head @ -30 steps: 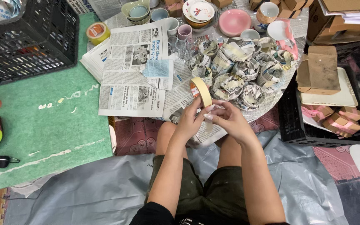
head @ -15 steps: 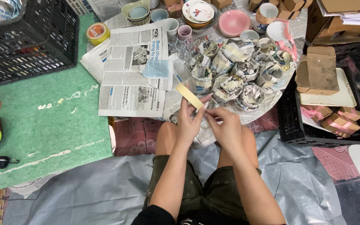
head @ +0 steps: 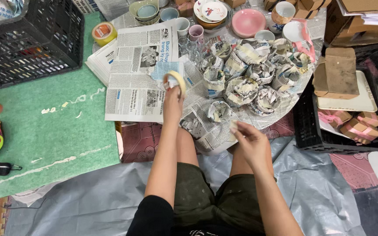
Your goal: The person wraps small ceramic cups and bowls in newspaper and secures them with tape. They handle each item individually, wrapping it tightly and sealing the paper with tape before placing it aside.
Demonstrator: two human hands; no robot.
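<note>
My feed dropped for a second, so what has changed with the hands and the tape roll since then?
The hands have parted. The left hand carried the masking tape roll up and away over the newspaper sheets. The right hand let go of the roll and dropped toward the knee, a small torn piece of tape at its fingers. The wrapped bundles, bowls and crates stayed put.

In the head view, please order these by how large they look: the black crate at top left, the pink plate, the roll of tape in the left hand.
1. Black crate, clearly largest, though cut off by the frame.
2. Pink plate.
3. Tape roll held by the left hand; it looks smaller than the plate, though seen partly edge-on.
</note>
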